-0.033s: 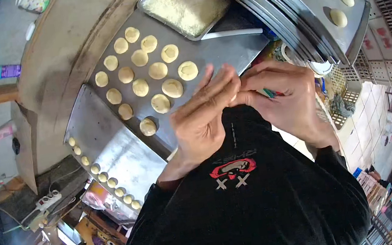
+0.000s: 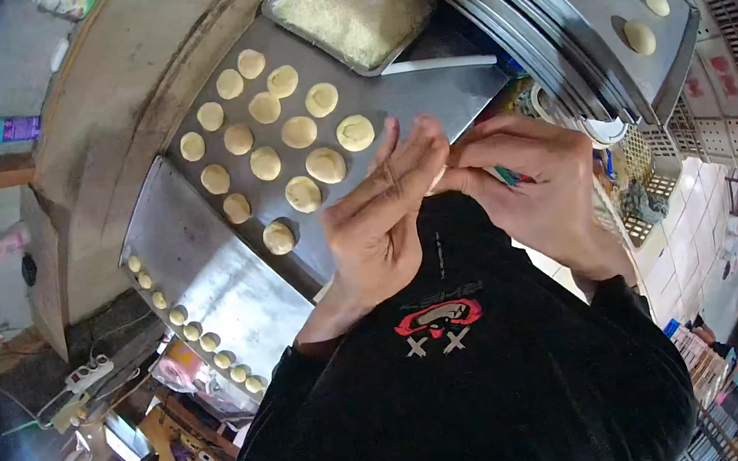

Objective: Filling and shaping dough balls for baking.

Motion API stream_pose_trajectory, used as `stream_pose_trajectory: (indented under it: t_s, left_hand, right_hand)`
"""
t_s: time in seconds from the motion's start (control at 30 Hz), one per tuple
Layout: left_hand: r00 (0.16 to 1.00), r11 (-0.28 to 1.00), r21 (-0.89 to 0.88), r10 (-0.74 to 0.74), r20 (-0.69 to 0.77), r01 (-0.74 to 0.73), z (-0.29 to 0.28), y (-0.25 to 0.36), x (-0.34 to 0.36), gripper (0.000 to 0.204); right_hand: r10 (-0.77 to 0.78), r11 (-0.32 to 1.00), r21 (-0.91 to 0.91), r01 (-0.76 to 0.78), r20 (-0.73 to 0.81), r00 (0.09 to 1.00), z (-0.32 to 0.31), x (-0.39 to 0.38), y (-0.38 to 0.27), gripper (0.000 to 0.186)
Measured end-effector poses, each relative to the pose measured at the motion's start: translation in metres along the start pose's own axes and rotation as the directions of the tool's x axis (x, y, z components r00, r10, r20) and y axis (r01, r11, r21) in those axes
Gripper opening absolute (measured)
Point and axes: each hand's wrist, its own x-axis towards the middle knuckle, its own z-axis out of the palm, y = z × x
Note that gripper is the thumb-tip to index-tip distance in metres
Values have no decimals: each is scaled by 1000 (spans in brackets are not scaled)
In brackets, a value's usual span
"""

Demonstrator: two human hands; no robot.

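Above the metal tray already bearing many dough rounds, left hand and right hand pinch one more small dough piece between them, still unplaced.

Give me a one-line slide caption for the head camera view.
Left hand and right hand meet over a metal tray of round dough pieces.

I see a tub of pale crumbs at the top centre, a power strip lower left, and stacked crates at right.
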Motion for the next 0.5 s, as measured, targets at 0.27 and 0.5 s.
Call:
stream_pose_trajectory:
  t_s: [0.27, 0.5]
  left_hand:
    - [978, 999, 29, -16, -210, 23, -5, 7, -6, 41]
    - [915, 956, -290, -92, -394, -29, 16, -20, -27, 39]
  right_hand:
    - [-219, 971, 84, 223, -53, 974, 23, 1, -7, 27]
    - [-360, 933, 34, 359, 19, 933, 25, 0, 0, 18]
